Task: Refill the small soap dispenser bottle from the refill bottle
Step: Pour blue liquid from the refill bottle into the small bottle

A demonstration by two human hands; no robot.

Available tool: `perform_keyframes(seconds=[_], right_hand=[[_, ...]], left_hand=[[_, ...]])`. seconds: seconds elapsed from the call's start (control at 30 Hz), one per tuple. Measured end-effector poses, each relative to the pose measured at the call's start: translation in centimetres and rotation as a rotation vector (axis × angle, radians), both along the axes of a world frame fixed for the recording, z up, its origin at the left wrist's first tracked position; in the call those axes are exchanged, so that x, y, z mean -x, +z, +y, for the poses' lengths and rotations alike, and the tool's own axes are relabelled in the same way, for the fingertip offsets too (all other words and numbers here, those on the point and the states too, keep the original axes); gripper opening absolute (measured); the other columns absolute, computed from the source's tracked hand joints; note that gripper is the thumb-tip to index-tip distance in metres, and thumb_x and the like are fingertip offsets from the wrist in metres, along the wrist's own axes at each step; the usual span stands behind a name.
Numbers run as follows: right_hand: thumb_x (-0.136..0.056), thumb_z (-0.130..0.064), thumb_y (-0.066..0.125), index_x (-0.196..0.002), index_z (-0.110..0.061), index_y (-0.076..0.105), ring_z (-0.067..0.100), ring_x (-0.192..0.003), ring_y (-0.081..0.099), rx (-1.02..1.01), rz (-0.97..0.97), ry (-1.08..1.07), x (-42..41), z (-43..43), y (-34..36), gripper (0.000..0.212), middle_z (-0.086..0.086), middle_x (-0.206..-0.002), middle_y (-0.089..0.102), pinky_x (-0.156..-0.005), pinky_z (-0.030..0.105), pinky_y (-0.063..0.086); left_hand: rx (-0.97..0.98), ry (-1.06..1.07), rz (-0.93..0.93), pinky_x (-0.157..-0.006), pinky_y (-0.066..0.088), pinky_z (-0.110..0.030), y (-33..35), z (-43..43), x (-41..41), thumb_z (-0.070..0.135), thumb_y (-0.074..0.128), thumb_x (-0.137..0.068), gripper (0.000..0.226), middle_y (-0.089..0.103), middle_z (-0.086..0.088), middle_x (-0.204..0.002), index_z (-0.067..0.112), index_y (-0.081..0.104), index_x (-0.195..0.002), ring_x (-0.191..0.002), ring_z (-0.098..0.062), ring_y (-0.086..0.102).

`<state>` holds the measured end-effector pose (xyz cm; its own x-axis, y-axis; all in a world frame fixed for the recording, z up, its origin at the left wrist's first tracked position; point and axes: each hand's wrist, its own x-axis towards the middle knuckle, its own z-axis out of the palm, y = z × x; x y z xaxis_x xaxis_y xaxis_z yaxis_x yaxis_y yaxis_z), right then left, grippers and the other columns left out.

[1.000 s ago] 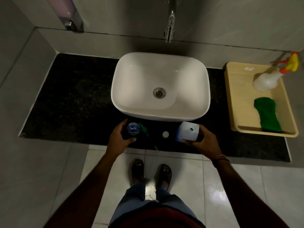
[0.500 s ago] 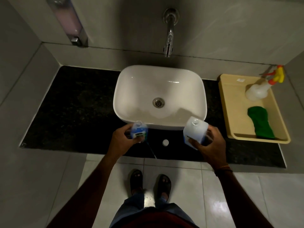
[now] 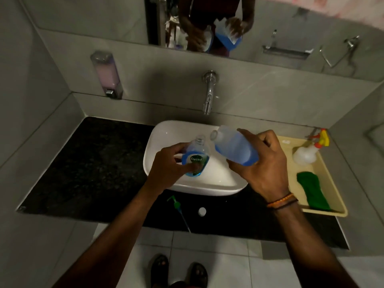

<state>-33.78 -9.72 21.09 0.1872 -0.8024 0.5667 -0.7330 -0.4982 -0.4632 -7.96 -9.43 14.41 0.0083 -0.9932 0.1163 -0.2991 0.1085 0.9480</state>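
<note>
Over the sink [image 3: 207,189], the left hand [image 3: 166,169] is gripping the uncapped dispenser [image 3: 196,156], the right hand [image 3: 264,167] the tilted refill bottle [image 3: 232,146]. Nothing seems to be pouring yet.

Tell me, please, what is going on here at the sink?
A person is topping up soap over the basin. The left hand holds the small dispenser bottle, its neck open; the right hand tips the refill bottle, mouth close beside that neck. No stream of soap is visible. The green pump and a white cap lie on the dark counter.

Tiled bathroom, white basin [image 3: 158,142], wall tap [image 3: 208,94], mirror [image 3: 270,21]
</note>
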Motion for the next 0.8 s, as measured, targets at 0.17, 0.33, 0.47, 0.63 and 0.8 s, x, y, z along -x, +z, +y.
perform_keyframes(seconds=[0.17, 0.33, 0.47, 0.63, 0.8], right_hand=[[-0.063, -0.031, 0.091, -0.137, -0.028, 0.060, 0.022, -0.087, 0.055, 0.002, 0.101, -0.041, -0.5, -0.3, 1.3, 0.080, -0.003, -0.098, 0.044, -0.069, 0.030, 0.048], [-0.064, -0.031, 0.089, -0.138, -0.031, 0.059, 0.025, -0.091, 0.057, -0.002, 0.144, -0.042, -0.5, -0.3, 1.6, 0.079, -0.001, -0.100, 0.047, -0.071, 0.038, 0.054], [-0.064, -0.030, 0.089, -0.137, -0.031, 0.059, 0.023, -0.090, 0.056, 0.018, 0.158, -0.046, -0.4, -0.2, 1.8, 0.079, -0.002, -0.099, 0.045, -0.068, 0.036, 0.053], [-0.063, -0.028, 0.089, -0.137, -0.030, 0.060, 0.024, -0.092, 0.055, 0.028, 0.218, -0.045, -0.4, -0.2, 2.0, 0.079, -0.002, -0.101, 0.046, -0.069, 0.036, 0.052], [-0.065, -0.028, 0.087, -0.138, -0.029, 0.059, 0.025, -0.093, 0.055, 0.047, 0.262, -0.017, -0.3, -0.5, 2.3, 0.078, -0.003, -0.103, 0.044, -0.069, 0.040, 0.052]], left_hand=[[0.037, 0.029, 0.003, -0.074, 0.054, -0.011, 1.3, 0.1, 0.6, 0.039, 0.088, -0.067, 0.057, 0.069, 0.024, -0.099, 0.022, 0.068, -0.118, -0.095, 0.006, 0.066], [0.038, 0.038, -0.004, -0.074, 0.056, -0.013, 1.4, 0.3, 0.6, 0.040, 0.088, -0.068, 0.060, 0.071, 0.015, -0.106, 0.021, 0.067, -0.121, -0.095, 0.001, 0.068], [0.047, 0.034, -0.014, -0.074, 0.053, -0.008, 1.5, 0.5, 0.8, 0.044, 0.086, -0.068, 0.061, 0.068, 0.022, -0.102, 0.023, 0.066, -0.121, -0.094, 0.011, 0.064], [0.046, 0.034, 0.000, -0.073, 0.056, -0.012, 1.1, 0.8, 0.8, 0.040, 0.089, -0.067, 0.062, 0.071, 0.016, -0.107, 0.023, 0.066, -0.123, -0.094, 0.002, 0.068], [0.046, 0.037, -0.008, -0.077, 0.056, -0.014, 0.9, 0.9, 0.8, 0.040, 0.089, -0.069, 0.062, 0.071, 0.014, -0.109, 0.024, 0.066, -0.123, -0.095, -0.003, 0.068]])
